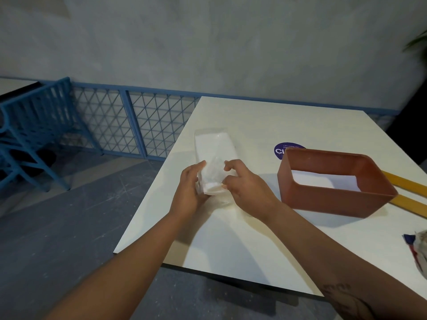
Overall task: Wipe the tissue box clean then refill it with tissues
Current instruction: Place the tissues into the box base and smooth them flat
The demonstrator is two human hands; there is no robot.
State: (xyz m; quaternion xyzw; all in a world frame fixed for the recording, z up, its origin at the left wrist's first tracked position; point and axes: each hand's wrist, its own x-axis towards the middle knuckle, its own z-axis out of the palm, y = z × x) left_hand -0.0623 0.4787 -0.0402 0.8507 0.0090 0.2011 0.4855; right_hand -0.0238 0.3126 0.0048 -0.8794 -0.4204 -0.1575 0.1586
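At far left stands a blue chair (pixel 34 125); it may be one of a stack, but I cannot count them. Behind it runs a blue fence (pixel 138 123) with two lattice panels in view. One white table (pixel 231 239) fills the middle and right.

Two bare hands meet near the table's left edge, on one pack (pixel 215 148) of white tissues in clear wrap. The pack lies flat on the table, running away from the person. The left hand (pixel 189 190) cups the near end from the left, its fingers curled round that side. The right hand (pixel 245 188) pinches the wrap on the right side with thumb and bent fingers.

Just right of the pack sits one round purple sticker (pixel 280 150), partly hidden by one brown box (pixel 323 202). The box stands apart from the hands, open on top. White shows inside it, table or tissue I cannot tell.

Two yellow strips (pixel 406 183) lie beyond the box. One crumpled cloth (pixel 418 250) sits at the right edge, and one plant (pixel 418 40) shows at top right.
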